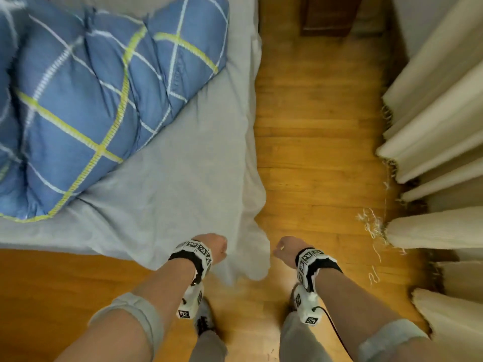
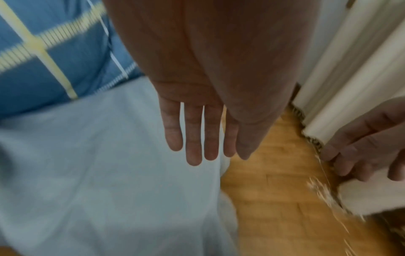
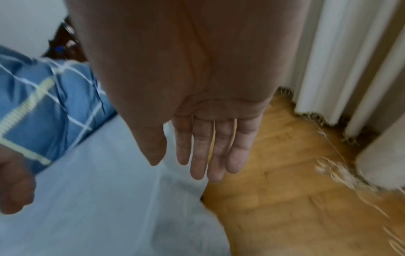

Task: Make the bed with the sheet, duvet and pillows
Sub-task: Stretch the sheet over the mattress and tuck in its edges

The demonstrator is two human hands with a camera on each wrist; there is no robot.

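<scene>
Both the left hand [image 2: 197, 124] and right hand [image 3: 210, 138] are held flat and released above the grey sheet [image 1: 167, 184] corner, which could be dragged crooked; the duvet [image 1: 86, 95] is bunched further up the bed.

A wooden floor [image 1: 313, 152] of warm honey-coloured boards is running along the side and foot of the bed, its grain showing in long strips. Cream curtains [image 1: 431, 113] are hanging in heavy folds down the right side, their lower edge reaching the floor. A frayed fringe [image 1: 386, 142] is trailing along that hem, and loose pale threads [image 1: 371, 223] are lying scattered on the boards just beside it. At the far end of the floor a dark brown piece of wooden furniture [image 1: 329, 14] is standing near the wall, only its lower part showing. A thin black cable [image 1: 333, 327] is hanging at the bottom of the head view.
</scene>
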